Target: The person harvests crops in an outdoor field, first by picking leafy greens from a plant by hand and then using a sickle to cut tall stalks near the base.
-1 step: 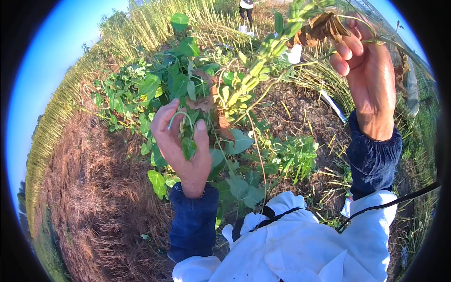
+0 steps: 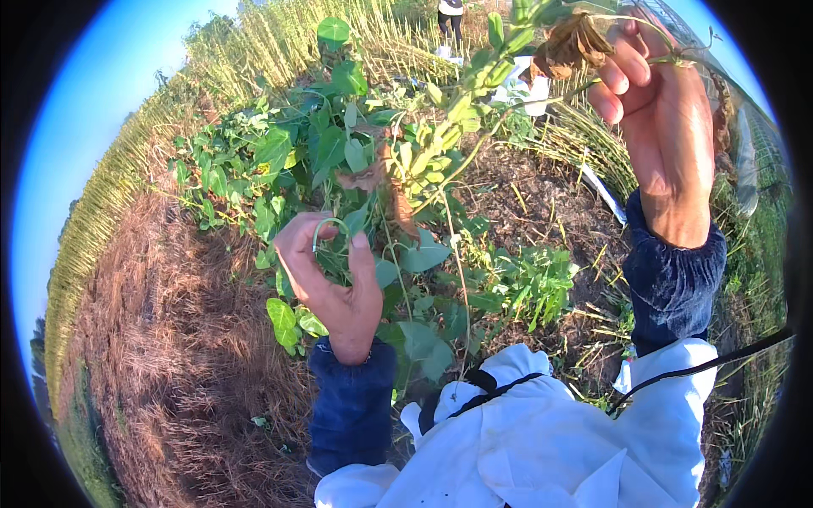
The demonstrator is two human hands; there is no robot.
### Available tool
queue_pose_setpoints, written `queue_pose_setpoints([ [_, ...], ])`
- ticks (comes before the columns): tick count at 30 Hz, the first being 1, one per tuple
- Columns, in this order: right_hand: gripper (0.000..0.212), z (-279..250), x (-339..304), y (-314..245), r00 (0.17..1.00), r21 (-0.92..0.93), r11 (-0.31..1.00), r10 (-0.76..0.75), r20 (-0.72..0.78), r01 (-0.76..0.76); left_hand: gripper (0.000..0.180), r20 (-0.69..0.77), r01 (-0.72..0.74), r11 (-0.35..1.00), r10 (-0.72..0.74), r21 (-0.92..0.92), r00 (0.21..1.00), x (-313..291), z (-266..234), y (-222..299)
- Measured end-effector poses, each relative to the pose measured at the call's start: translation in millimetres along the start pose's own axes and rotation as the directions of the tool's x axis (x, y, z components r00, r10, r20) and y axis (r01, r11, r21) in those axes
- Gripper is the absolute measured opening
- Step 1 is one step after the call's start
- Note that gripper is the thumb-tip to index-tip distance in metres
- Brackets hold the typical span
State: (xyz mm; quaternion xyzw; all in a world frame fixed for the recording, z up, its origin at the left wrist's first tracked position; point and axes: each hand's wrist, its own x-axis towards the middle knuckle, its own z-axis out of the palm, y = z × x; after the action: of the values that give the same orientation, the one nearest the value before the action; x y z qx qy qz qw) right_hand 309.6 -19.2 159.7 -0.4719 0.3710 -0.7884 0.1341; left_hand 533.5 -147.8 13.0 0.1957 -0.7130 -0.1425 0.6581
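My left hand [image 2: 334,292] is curled with thumb and fingers around a thin, looping green vine stem [image 2: 334,222], beside heart-shaped leaves. At the upper right, my right hand [image 2: 665,127] is raised with its fingers bent around a vine [image 2: 677,59]. A dry brown leaf [image 2: 576,44] hangs next to those fingertips. Between the hands a stalk with plump green seed pods [image 2: 461,110] leans up to the right. Withered brown leaves [image 2: 398,203] cling to its lower part. Leaves hide part of what lies beyond my left fingers.
Leafy vines [image 2: 271,152] spread over the ground ahead. Dry brown straw [image 2: 169,339] covers the left side, with tall stalks [image 2: 262,42] behind it. Cut stalks [image 2: 584,152] lie to the right. A person [image 2: 450,17] stands far off. A dark strap [image 2: 711,364] crosses beside my white garment.
My left hand has shifted slightly down and right, and the leaf within its grasp no longer shows there. The pod stalk has moved a little left. My right hand has hardly moved.
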Motion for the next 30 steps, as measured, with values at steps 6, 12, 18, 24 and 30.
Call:
queue_pose_setpoints([
  [6,0.022,54,3,-16,0.865,0.172,0.983,-0.139,0.482,0.063,0.032,0.199,-0.038,0.956,-0.022,0.292,0.98,-7,15,-8],
  [12,0.024,130,58,15,0.679,-0.071,0.981,-0.07,0.73,0.178,0.02,0.24,0.33,0.944,-0.317,-0.016,0.918,15,15,-56],
  [18,0.029,102,40,75,0.435,-0.451,0.071,-0.431,0.791,0.89,0.03,0.327,0.725,0.491,-0.667,-0.483,0.67,34,-7,-87],
  [24,0.03,58,14,91,0.56,-0.518,-0.253,0.137,0.817,0.817,0.028,0.533,0.717,0.674,-0.546,-0.18,0.647,98,-29,-129],
  [30,0.026,25,-30,66,0.547,-0.548,-0.112,-0.038,0.836,0.829,0.017,0.504,0.704,0.698,-0.564,-0.133,0.654,82,16,-173],
])
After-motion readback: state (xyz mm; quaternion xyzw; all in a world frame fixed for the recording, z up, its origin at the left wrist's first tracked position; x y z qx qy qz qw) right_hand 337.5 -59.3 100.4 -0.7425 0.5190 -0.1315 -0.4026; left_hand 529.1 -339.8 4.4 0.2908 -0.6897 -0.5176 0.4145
